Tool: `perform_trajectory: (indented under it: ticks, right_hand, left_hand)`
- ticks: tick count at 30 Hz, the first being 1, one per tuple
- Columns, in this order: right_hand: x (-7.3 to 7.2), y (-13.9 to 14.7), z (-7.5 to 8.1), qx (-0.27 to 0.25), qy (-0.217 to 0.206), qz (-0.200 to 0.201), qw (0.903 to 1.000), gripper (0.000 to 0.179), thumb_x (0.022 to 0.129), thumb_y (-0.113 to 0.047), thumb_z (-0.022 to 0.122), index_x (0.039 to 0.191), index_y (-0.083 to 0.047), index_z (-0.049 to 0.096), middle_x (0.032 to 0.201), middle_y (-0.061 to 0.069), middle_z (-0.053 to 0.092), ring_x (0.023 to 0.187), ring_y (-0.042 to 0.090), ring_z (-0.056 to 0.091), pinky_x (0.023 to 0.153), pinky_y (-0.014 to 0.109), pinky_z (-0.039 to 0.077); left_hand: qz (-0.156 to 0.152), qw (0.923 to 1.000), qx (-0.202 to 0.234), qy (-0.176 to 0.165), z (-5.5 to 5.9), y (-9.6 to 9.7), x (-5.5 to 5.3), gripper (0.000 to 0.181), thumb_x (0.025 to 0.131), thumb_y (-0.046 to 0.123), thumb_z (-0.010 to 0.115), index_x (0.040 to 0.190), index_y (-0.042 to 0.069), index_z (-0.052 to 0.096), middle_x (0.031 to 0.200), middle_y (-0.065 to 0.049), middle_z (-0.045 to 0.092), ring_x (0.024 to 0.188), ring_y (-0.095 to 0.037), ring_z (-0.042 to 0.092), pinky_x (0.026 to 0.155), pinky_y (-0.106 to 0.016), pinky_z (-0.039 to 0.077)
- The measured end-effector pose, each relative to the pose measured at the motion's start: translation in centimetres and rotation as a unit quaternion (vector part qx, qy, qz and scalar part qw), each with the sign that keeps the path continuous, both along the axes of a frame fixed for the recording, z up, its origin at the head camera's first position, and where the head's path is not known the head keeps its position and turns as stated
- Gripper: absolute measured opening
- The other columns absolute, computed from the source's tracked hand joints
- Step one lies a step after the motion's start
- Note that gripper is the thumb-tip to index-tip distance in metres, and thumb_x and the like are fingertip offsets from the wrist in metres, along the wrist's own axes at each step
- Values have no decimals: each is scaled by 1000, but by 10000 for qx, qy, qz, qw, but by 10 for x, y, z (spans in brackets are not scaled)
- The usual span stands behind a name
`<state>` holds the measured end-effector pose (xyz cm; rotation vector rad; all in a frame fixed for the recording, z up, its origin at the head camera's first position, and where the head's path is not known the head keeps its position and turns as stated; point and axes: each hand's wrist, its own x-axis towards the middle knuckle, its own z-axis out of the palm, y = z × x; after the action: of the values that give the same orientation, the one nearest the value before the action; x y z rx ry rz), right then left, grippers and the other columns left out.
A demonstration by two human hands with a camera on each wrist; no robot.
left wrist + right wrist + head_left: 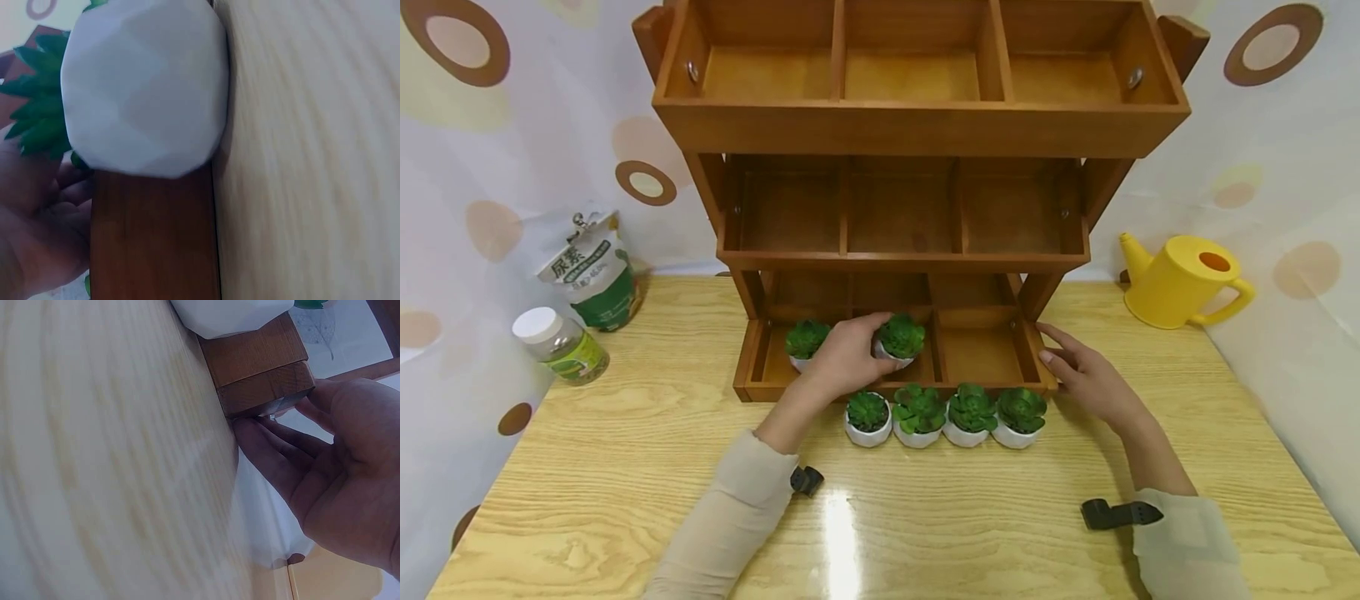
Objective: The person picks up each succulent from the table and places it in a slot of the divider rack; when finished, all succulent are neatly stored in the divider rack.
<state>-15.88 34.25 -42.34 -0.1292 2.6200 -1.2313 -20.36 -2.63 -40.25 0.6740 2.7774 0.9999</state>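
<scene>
My left hand [847, 354] grips the white pot of a green succulent [902, 337], at the middle compartment of the shelf's lowest tier. Another potted succulent [807, 340] stands in the left compartment, partly behind that hand. My right hand [1086, 379] touches the right end of the lowest tier of the wooden shelf [895, 392]. In the right wrist view, fairly straight fingers [275, 462] rest against the wood's end. Several more potted succulents [919, 414] stand in a row in front of the shelf. One white faceted pot [147, 87] fills much of the left wrist view.
Two higher tiers [917, 129] with dividers rise above the hands. A yellow watering can [1183, 283] stands at the right. At the left are a clear jar with a white lid [561, 346] and a clipped green-and-white bag [597, 275]. Everything stands on a light wooden table [970, 525].
</scene>
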Motion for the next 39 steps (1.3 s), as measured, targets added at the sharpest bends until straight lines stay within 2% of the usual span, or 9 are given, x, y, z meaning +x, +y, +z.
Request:
perform_trajectory:
  ticks: [2,6,14,21,29,32,36,37,39]
  right_hand:
    - [0,0,0,-15,-3,-3,10000,62,109,-46,38,164,-27,17,160,29,34,142,50,41,101,63,49]
    - [0,1,0,-43,4,13,10000,62,109,-46,38,164,-27,18,160,29,34,142,49,41,101,63,49]
    - [-1,1,-1,3,23,27,10000,62,109,-44,38,164,-26,17,159,30,35,142,49,41,100,62,50]
    - [-1,-1,-1,-28,11,41,10000,61,110,-43,38,164,-26,17,158,30,37,140,48,45,99,61,51]
    - [0,0,0,38,5,4,10000,63,109,-47,38,164,-26,18,160,29,33,143,50,40,102,63,48]
    - [0,0,0,71,26,-5,10000,63,109,-47,38,164,-26,18,159,29,34,142,50,41,101,63,48]
    - [-1,1,-1,92,41,4,9999,63,109,-47,38,164,-26,18,159,28,35,142,49,42,101,63,49]
    - [-1,1,-1,90,35,6,10000,63,109,-47,38,164,-26,18,159,28,35,142,49,42,101,63,49]
    - [-1,1,0,83,21,16,10000,62,109,-46,38,164,-27,18,159,29,35,142,49,41,101,62,49]
  left_hand:
    - [-36,9999,-101,128,0,1,0,68,87,25,80,147,8,52,142,-11,62,128,-30,61,107,-44,50]
    - [-80,9995,-247,180,-1,2,0,69,87,27,80,148,9,53,143,-11,61,129,-31,60,108,-44,49]
    - [-331,9980,-529,-52,0,2,0,67,90,30,79,148,10,53,140,-10,64,124,-30,63,105,-43,52]
    - [-267,9973,-637,-265,3,2,-1,67,91,31,77,150,14,51,140,-9,64,124,-30,63,106,-44,51]
    - [-317,9971,-685,-79,4,-2,-2,76,90,32,78,156,16,43,142,-10,62,124,-30,64,105,-44,51]
    - [-364,9966,-735,-74,5,-4,-1,75,92,28,76,157,16,40,124,-10,70,102,-25,68,94,-40,54]
    - [-313,9973,-660,-90,8,-8,1,73,92,24,75,156,16,41,90,-4,66,75,-18,57,76,-35,49]
    - [-306,9975,-631,-108,8,-9,1,72,93,23,75,156,15,42,86,-4,64,74,-17,56,75,-34,48]
    - [-318,9979,-553,-123,10,-11,3,71,93,24,75,156,15,43,93,-4,67,80,-17,58,76,-34,49]
